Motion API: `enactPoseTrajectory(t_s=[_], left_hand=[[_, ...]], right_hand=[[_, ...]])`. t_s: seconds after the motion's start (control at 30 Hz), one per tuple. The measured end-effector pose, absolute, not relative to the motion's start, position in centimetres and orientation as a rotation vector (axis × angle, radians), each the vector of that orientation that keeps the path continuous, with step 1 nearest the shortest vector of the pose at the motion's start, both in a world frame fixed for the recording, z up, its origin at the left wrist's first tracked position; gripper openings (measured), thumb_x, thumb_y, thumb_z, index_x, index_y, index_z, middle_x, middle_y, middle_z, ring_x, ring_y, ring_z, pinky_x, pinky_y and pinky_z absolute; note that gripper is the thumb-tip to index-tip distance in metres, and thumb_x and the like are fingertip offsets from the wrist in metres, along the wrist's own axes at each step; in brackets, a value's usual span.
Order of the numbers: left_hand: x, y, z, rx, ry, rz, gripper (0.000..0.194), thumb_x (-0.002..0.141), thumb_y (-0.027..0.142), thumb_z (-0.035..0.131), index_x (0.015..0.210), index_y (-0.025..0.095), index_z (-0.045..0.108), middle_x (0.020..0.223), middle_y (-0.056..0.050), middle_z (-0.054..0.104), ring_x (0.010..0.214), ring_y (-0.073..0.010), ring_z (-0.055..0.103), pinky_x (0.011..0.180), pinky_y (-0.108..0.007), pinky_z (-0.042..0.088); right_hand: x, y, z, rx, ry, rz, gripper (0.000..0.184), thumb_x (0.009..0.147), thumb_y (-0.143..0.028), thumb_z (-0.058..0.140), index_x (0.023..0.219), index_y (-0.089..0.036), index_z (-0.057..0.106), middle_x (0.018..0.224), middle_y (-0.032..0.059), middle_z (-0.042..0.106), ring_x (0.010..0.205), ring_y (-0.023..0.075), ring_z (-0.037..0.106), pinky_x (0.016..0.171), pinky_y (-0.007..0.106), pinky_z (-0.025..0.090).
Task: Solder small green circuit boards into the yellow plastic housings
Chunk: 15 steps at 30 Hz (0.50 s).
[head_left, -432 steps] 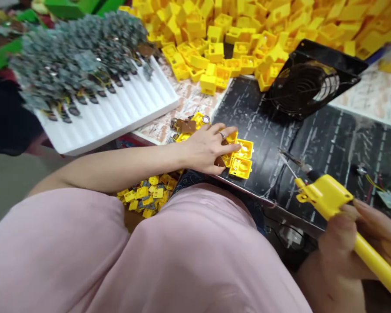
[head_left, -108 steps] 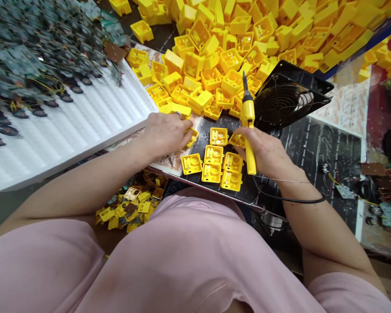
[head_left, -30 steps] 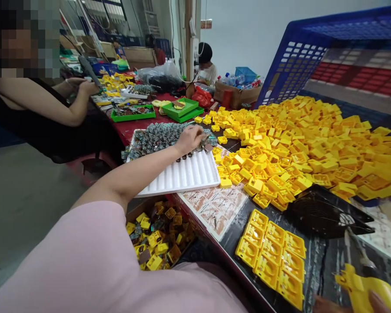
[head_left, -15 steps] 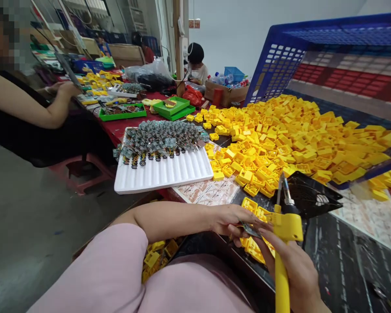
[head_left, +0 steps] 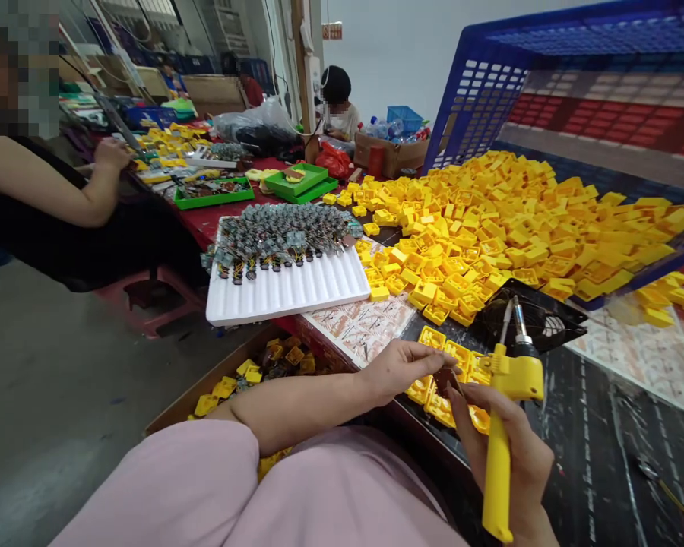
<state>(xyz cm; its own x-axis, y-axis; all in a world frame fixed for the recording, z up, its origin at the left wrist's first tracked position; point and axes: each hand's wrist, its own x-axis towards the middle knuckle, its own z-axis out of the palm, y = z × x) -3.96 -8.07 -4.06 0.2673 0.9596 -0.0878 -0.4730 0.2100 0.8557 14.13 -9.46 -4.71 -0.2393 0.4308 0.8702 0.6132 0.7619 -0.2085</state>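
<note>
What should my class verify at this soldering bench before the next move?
1. Soldering iron gripped by its yellow handle in the right hand: ok.
2. Metal tip pointing away from both hands: ok.
3. Small brown piece pinched in the fingers of the left hand: ok, though it is small in view.
4. Gap between the tip and the black fan guard: cannot tell from this angle.
5. Iron's cord routed clear: cannot tell, not in view.
6. Yellow plastic housings on the black mat in order: cannot tell, the hands partly hide them.
</note>
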Motion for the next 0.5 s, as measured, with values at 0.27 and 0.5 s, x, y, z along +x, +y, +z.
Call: enactPoseTrajectory(t_s=[0.27, 0.5], left_hand=[[-3.0, -8.3, -3.9, 0.609, 0.716, 1.105, 0.075, 0.047, 0.073, 0.104, 0.085, 0.013, 0.081, 0.085, -0.008, 0.078, 0.075, -0.0156, 0.068, 0.074, -0.028, 0.052], [-3.1, -8.9, -4.4, 0.653, 0.763, 1.054, 0.079, 0.046, 0.079, 0.101, 0.083, 0.012, 0.08, 0.073, 0.0, 0.067, 0.066, -0.0095, 0.061, 0.069, -0.025, 0.05]], right_hand=[[13.2, -10.3, -4.3, -0.823, -1.859, -0.18, 0.01, 0.105, -0.032, 0.072, 0.107, -0.023, 0.069, 0.081, -0.001, 0.081, 0.057, 0.0171, 0.077, 0.057, 0.021, 0.064], [13.5, -11.6, -5.0, -0.828, -1.898, -0.035, 0.013, 0.106, -0.036, 0.071, 0.109, -0.023, 0.068, 0.084, -0.0004, 0.081, 0.061, 0.0158, 0.078, 0.066, 0.019, 0.067]])
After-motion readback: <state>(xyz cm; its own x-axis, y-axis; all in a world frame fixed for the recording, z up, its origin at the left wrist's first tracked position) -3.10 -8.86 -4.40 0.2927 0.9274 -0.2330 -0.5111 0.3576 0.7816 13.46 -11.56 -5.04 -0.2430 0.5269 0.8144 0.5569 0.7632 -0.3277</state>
